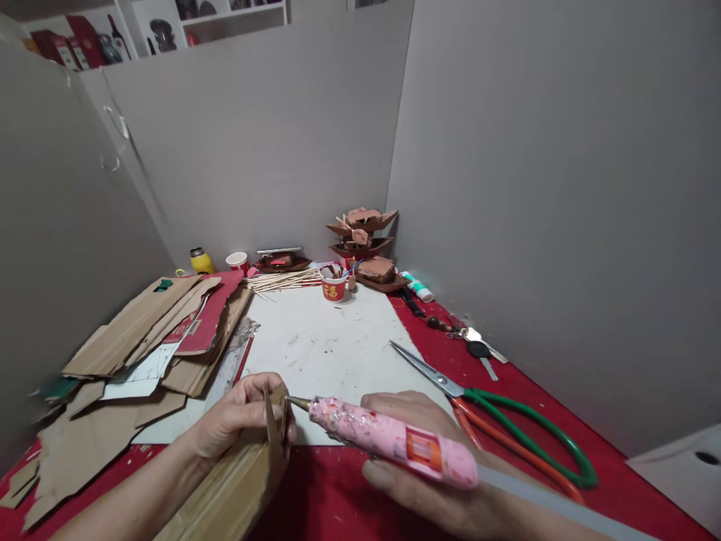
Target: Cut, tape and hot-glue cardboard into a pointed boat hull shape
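Note:
My left hand [239,412] is closed around the far end of a folded brown cardboard piece [225,492], which runs down toward the bottom edge of the view. A narrow flap of it stands up by my fingers. My right hand [422,500] grips a pink glue gun [372,434] smeared with dried residue. Its metal nozzle points left, and the tip is at the cardboard's upper edge, beside my left fingers. From the back of the glue gun a pale translucent glue stick [535,492] extends to the lower right. Part of my right-hand grip is hidden behind the glue gun.
Scissors [451,383] with green and orange handles lie to the right, beyond them keys [478,349]. Stacked cardboard sheets [129,323] fill the left. Along the back stand thin sticks [287,280], a red paper cup [333,287], small model boats [363,233] and a yellow bottle [201,261].

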{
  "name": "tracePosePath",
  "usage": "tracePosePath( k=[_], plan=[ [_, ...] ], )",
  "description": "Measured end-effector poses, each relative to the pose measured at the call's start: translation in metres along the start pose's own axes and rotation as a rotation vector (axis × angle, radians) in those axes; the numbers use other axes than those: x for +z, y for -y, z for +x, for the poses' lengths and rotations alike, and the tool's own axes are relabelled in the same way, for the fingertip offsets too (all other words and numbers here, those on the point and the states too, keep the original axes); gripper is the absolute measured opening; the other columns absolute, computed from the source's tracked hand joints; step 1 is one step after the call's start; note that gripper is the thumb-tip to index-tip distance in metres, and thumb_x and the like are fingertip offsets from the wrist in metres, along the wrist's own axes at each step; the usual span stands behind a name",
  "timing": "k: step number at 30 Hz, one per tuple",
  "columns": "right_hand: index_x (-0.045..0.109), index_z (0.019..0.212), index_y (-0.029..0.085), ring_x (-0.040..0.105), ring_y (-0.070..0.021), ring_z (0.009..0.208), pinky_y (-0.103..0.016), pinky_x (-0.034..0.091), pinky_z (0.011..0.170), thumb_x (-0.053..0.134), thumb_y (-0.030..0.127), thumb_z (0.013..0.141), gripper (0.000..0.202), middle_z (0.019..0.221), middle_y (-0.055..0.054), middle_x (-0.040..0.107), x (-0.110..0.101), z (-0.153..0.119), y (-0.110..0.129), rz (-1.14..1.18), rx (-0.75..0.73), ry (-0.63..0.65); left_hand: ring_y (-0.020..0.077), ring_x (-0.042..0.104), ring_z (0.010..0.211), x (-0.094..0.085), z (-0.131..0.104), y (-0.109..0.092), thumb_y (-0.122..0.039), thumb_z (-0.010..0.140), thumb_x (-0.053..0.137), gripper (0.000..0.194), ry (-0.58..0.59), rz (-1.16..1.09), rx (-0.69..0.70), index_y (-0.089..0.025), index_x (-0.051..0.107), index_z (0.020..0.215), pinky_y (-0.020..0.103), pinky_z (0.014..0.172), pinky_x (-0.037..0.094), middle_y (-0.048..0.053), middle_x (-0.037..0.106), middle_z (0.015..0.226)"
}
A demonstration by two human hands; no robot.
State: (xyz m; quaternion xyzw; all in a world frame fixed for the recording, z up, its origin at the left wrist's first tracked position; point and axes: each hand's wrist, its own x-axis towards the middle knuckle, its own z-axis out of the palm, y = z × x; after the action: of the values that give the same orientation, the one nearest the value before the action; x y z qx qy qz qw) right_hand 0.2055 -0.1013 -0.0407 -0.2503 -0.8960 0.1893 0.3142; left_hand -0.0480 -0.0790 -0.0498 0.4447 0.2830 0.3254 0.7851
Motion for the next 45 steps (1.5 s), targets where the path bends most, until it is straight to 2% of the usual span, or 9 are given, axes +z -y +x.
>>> tracePosePath(
  k=[5,11,14,21,27,34,45],
  plan=[
    [0.051,0.079,0.019,0.042,-0.0136,0.056,-0.028,0.033,0.056,0.036,0.037,0.094,0.028,0.066,0.000,0.049,0.0021,-0.0011,-0.0011,-0.026,-0.001,-0.004,0.0154,0.068,0.053,-0.0018,0.0007,-0.0003,-0.023,0.075,0.072,0.017,0.003,0.005,0.004,-0.016,0.057,0.076,0.024,0.059,0.053,0.005,0.074,0.069],
    [0.054,0.085,0.016,0.042,-0.0133,0.058,-0.026,0.033,0.056,0.027,0.042,0.098,0.040,0.067,-0.002,0.050,0.0002,-0.0011,0.0002,-0.045,-0.044,0.041,0.0161,0.068,0.051,-0.0045,0.0032,0.0020,-0.024,0.070,0.075,0.020,0.008,0.009,0.037,-0.015,0.057,0.073,0.023,0.053,0.052,0.006,0.074,0.066],
    [0.054,0.081,0.016,0.042,-0.0131,0.056,-0.026,0.032,0.054,0.027,0.044,0.097,0.042,0.066,-0.002,0.050,-0.0001,-0.0011,0.0000,-0.054,-0.038,0.044,0.0164,0.068,0.052,-0.0032,0.0026,0.0009,-0.021,0.072,0.073,0.017,0.000,0.011,0.040,-0.015,0.058,0.074,0.023,0.053,0.051,0.006,0.074,0.066],
    [0.056,0.085,0.016,0.044,-0.0138,0.056,-0.026,0.035,0.055,0.028,0.042,0.097,0.040,0.068,-0.003,0.053,-0.0009,-0.0019,-0.0004,-0.050,-0.020,0.063,0.0165,0.068,0.054,0.0003,0.0009,-0.0015,-0.020,0.072,0.073,0.015,-0.022,0.005,0.042,-0.015,0.059,0.073,0.024,0.054,0.051,0.006,0.074,0.067],
    [0.054,0.079,0.017,0.043,-0.0142,0.057,-0.027,0.034,0.055,0.031,0.042,0.096,0.037,0.067,-0.004,0.053,0.0046,-0.0057,-0.0058,-0.017,-0.044,0.027,0.0167,0.067,0.052,-0.0018,0.0036,0.0013,-0.022,0.068,0.075,0.016,-0.039,-0.008,0.066,-0.014,0.062,0.073,0.025,0.053,0.052,0.007,0.073,0.064],
    [0.050,0.073,0.017,0.040,-0.0127,0.055,-0.027,0.033,0.054,0.024,0.046,0.098,0.045,0.064,-0.002,0.049,0.0014,-0.0045,-0.0011,-0.067,-0.043,0.064,0.0163,0.066,0.056,-0.0011,0.0029,-0.0008,-0.020,0.068,0.076,0.015,-0.081,-0.005,0.053,-0.014,0.064,0.074,0.026,0.056,0.052,0.005,0.071,0.067],
    [0.041,0.071,0.020,0.039,-0.0120,0.055,-0.026,0.030,0.055,0.034,0.041,0.095,0.033,0.064,0.001,0.046,0.0041,-0.0085,-0.0066,-0.089,-0.043,0.075,0.0123,0.060,0.055,0.0009,0.0043,-0.0014,-0.020,0.064,0.078,0.016,-0.122,0.022,0.092,-0.012,0.066,0.070,0.021,0.055,0.046,0.003,0.066,0.064]
  ],
)
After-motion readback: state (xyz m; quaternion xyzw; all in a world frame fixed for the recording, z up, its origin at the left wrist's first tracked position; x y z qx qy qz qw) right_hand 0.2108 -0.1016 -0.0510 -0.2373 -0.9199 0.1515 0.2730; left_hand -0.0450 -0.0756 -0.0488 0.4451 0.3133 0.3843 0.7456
